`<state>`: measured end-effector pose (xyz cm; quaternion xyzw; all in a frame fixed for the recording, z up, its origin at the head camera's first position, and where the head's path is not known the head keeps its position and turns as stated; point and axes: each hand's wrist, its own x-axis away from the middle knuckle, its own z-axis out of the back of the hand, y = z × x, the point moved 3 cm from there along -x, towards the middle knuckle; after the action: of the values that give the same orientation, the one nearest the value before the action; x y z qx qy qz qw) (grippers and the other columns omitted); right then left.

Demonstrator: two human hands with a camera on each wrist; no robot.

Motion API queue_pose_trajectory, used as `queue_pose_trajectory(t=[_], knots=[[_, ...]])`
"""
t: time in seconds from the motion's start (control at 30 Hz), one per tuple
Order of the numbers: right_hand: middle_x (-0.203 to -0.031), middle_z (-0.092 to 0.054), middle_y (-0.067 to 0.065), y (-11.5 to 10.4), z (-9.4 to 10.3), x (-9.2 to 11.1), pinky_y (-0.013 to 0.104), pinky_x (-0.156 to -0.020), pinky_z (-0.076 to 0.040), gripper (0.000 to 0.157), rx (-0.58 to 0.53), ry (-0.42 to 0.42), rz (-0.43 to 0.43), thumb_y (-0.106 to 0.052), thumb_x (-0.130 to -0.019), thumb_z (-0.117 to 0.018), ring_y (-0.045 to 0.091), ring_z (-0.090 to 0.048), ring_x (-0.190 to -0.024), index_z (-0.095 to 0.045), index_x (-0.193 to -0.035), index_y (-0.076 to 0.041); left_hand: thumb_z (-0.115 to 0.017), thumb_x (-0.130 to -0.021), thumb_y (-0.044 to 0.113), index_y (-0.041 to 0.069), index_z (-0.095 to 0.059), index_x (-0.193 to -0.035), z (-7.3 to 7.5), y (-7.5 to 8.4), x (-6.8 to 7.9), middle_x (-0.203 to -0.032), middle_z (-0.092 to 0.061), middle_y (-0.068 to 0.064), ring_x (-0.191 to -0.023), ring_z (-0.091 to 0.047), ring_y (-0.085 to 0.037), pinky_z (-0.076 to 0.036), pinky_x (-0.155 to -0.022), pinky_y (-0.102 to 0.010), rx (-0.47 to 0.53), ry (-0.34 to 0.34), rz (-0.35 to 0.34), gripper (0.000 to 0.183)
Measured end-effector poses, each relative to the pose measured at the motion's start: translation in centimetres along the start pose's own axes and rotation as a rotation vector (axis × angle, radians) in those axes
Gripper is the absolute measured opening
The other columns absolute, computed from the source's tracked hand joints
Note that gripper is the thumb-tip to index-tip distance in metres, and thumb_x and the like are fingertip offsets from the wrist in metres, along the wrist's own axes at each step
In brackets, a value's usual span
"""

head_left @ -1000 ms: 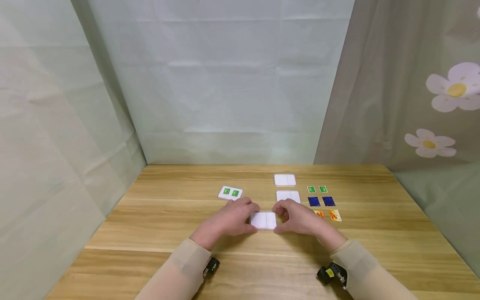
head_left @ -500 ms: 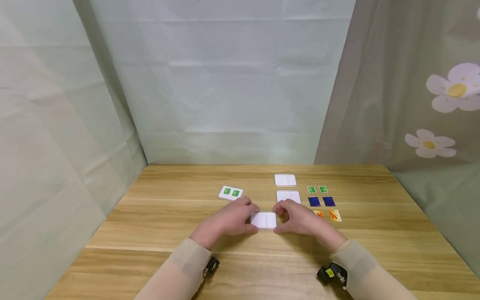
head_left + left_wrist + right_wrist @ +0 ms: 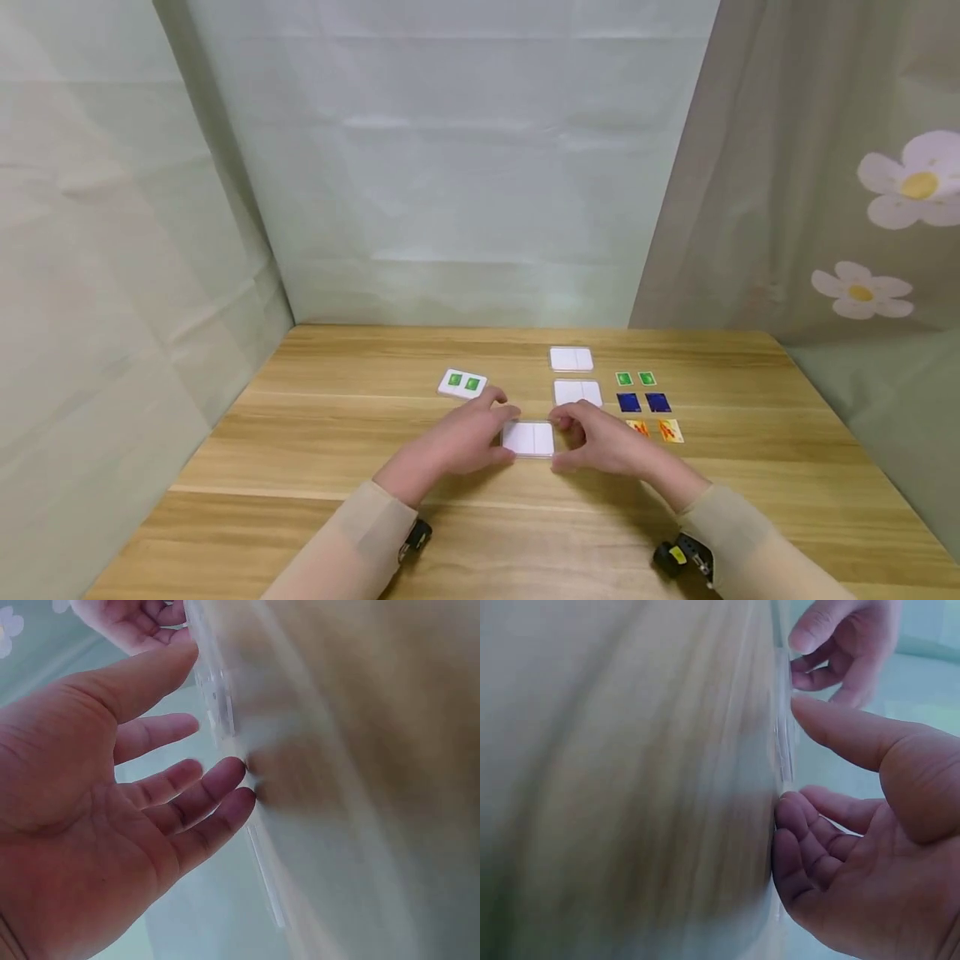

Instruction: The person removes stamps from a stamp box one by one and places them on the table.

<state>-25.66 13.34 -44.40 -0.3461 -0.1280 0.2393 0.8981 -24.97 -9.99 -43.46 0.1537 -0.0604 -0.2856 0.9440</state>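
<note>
Between my two hands lies a flat clear-edged case [image 3: 528, 439] with two white panels, resting on the wooden table in the head view. My left hand [image 3: 466, 437] is at its left edge, thumb and fingers parted; the left wrist view shows the fingers loosely spread. At the right edge is my right hand [image 3: 603, 442], its thumb and index finger apart, a narrow gap showing beside the case. In the right wrist view its other fingers [image 3: 791, 862] bend loosely down to the table. Edge-on there, the case [image 3: 784, 742] shows as a thin transparent strip.
A white case with two green squares [image 3: 462, 384] lies behind my left hand. Two more white-panelled cases, a far one [image 3: 572, 359] and a nearer one [image 3: 577, 392], lie behind my right. Right of them are small green [image 3: 624, 378], blue [image 3: 628, 402] and orange cards [image 3: 671, 431].
The left fingers have lifted and spread a little from the case's edge. My right hand has shifted slightly right, away from the case. The case stays in place.
</note>
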Motion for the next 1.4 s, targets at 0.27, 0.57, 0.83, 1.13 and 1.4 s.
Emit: queue_pose_trajectory(t=[0.27,0.57,0.83,1.13,1.4], knots=[[-0.130,-0.069,0.009,-1.0,-0.3,1.9,0.051,-0.103,-0.057,0.066,0.159,0.053,0.053,-0.021,-0.096,-0.089,0.027,-0.068,-0.118,-0.060,-0.152,0.000,-0.081,-0.103,0.033,0.006,-0.061,-0.155,-0.1,0.9,2.4,-0.171,-0.040,-0.021,-0.144,-0.057,-0.036,-0.048,-0.118,-0.049,-0.063,-0.007,-0.061,0.062],[-0.150,-0.065,0.015,-1.8,-1.3,4.2,0.061,-0.116,-0.046,0.065,0.381,0.116,0.166,-0.024,-0.096,-0.089,0.038,-0.060,-0.139,-0.063,-0.153,-0.005,-0.082,-0.102,0.034,0.005,-0.065,-0.149,-0.5,2.3,4.4,-0.152,-0.060,-0.014,-0.136,-0.062,-0.030,-0.050,-0.116,-0.045,-0.199,0.001,-0.153,0.058],[-0.156,-0.062,0.013,-2.4,-2.1,5.2,0.068,-0.123,-0.035,0.066,0.493,0.117,0.228,-0.042,-0.097,-0.085,0.043,-0.048,-0.151,-0.066,-0.150,-0.007,-0.079,-0.102,0.045,0.009,-0.064,-0.152,-1.0,3.0,5.3,-0.160,-0.058,-0.012,-0.149,-0.053,-0.033,-0.045,-0.121,-0.054,-0.333,-0.003,-0.172,0.063],[-0.156,-0.063,0.011,-2.6,-2.6,5.3,0.067,-0.126,-0.030,0.067,0.537,0.087,0.249,-0.053,-0.100,-0.078,0.041,-0.047,-0.153,-0.067,-0.149,-0.008,-0.081,-0.101,0.046,0.011,-0.065,-0.149,-1.0,3.4,5.3,-0.155,-0.064,-0.008,-0.147,-0.055,-0.031,-0.046,-0.119,-0.055,-0.369,0.020,-0.183,0.061],[-0.154,-0.064,0.013,-3.1,-2.4,4.4,0.068,-0.123,-0.034,0.065,0.582,0.071,0.274,-0.052,-0.101,-0.077,0.043,-0.049,-0.151,-0.069,-0.147,-0.006,-0.079,-0.103,0.044,0.010,-0.064,-0.152,-1.0,2.9,4.8,-0.157,-0.062,-0.009,-0.149,-0.054,-0.031,-0.044,-0.121,-0.056,-0.351,-0.002,-0.150,0.062]])
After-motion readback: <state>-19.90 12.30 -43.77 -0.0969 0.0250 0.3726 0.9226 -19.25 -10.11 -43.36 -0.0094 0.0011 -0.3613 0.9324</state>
